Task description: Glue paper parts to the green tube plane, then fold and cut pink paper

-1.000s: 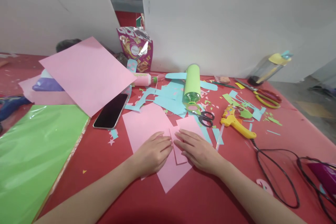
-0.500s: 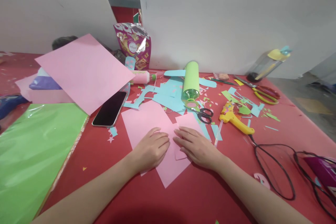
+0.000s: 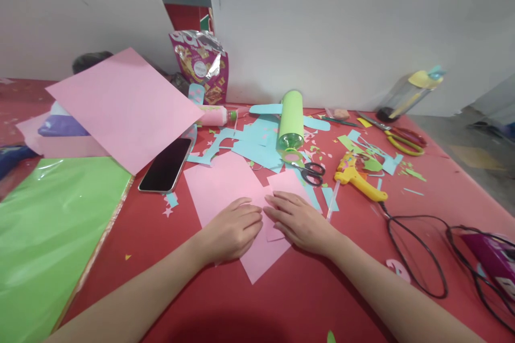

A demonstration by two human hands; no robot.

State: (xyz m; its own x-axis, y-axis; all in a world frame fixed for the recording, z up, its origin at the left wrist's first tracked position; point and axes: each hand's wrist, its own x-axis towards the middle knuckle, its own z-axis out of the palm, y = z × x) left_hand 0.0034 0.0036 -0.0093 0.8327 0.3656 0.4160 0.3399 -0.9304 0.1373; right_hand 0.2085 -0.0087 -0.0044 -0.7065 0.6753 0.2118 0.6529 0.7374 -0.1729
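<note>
Several overlapping pink sheets of paper (image 3: 225, 179) lie on the red table in front of me. My left hand (image 3: 231, 231) rests on them, its fingers bent and close together over the paper near the middle. My right hand (image 3: 300, 222) lies flatter, fingers stretched and slightly apart, across a smaller pink piece of paper (image 3: 289, 182). The fingertips of both hands nearly meet. What lies under the left palm is hidden. Just beyond the sheets are small black-handled scissors (image 3: 313, 173) and a green paper-wrapped bottle (image 3: 292, 115) with blue wings.
A yellow glue gun (image 3: 358, 181) with a black cable lies at right, near larger scissors (image 3: 402, 136). Blue paper scraps (image 3: 257, 153) spread behind the sheets. At left are a phone (image 3: 166, 166), a green paper pack (image 3: 60, 225) and a raised pink sheet (image 3: 129, 107).
The view has shifted slightly, so the surroundings sit a little further left and up. Both hands stay on the pink paper, with the left fingertips slightly nearer the right hand.
</note>
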